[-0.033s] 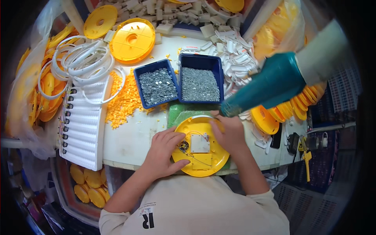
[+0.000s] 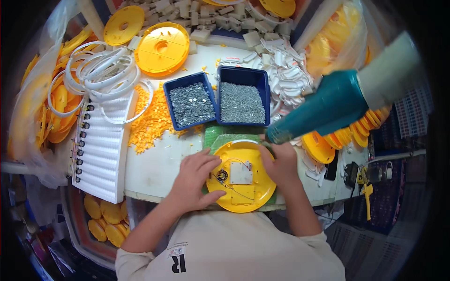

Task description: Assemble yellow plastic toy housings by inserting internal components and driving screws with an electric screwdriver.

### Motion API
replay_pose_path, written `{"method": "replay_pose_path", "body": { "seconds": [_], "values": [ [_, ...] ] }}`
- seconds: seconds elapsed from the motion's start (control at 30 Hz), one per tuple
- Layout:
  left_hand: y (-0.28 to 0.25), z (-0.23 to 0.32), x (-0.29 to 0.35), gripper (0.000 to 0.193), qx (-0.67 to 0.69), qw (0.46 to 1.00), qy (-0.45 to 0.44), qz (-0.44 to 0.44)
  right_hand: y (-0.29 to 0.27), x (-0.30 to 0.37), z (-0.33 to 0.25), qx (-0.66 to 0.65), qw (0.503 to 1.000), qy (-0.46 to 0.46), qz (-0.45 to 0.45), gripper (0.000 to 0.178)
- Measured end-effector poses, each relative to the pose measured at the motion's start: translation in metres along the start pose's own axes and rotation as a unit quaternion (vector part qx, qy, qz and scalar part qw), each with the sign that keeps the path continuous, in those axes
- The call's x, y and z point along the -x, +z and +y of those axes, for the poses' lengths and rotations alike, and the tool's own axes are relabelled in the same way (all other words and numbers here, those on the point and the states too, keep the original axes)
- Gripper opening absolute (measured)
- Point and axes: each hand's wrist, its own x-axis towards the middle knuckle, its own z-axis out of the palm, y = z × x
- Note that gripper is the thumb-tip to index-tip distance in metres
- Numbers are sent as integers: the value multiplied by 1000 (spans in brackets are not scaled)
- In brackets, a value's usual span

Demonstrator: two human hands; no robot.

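Note:
A round yellow plastic housing (image 2: 264, 186) lies in front of me, partly over a green mat (image 2: 220, 133). Inside it are a white square module (image 2: 241, 172), a small black round part (image 2: 221, 176) and thin wires. My left hand (image 2: 191, 182) rests at its left rim, thumb and fingers spread apart. At the upper right rim, my right hand (image 2: 284, 165) has its thumb over the edge and its fingers curled outside, closed on the rim. The tip of a teal tapered tool (image 2: 323, 105) covers part of those fingers; whether they touch it I cannot tell.
Two blue bins (image 2: 242, 122) of small metal pieces stand behind the housing. Loose orange pieces (image 2: 151, 119), a white ridged tray (image 2: 105, 154) and white rings (image 2: 101, 84) lie left. White plastic parts (image 2: 288, 84) and stacked yellow discs (image 2: 318, 147) are right.
The whole view has shifted slightly. My right hand sits a little lower and further right along the rim. The left hand keeps its place on the housing.

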Motion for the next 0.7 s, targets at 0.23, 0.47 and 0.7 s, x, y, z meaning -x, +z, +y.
{"method": "replay_pose_path", "body": {
  "seconds": [0.23,0.47,0.7],
  "values": [
    [-104,-71,-117,41,-148,979,19,141,-4,80,28,-79,980,104,151,15],
    [-143,-162,-186,39,-385,917,-54,91,0,158,8,-43,961,241,131,17],
    [-139,-180,-186,19,-442,894,-32,63,5,162,7,4,986,114,124,14]
  ]
}}
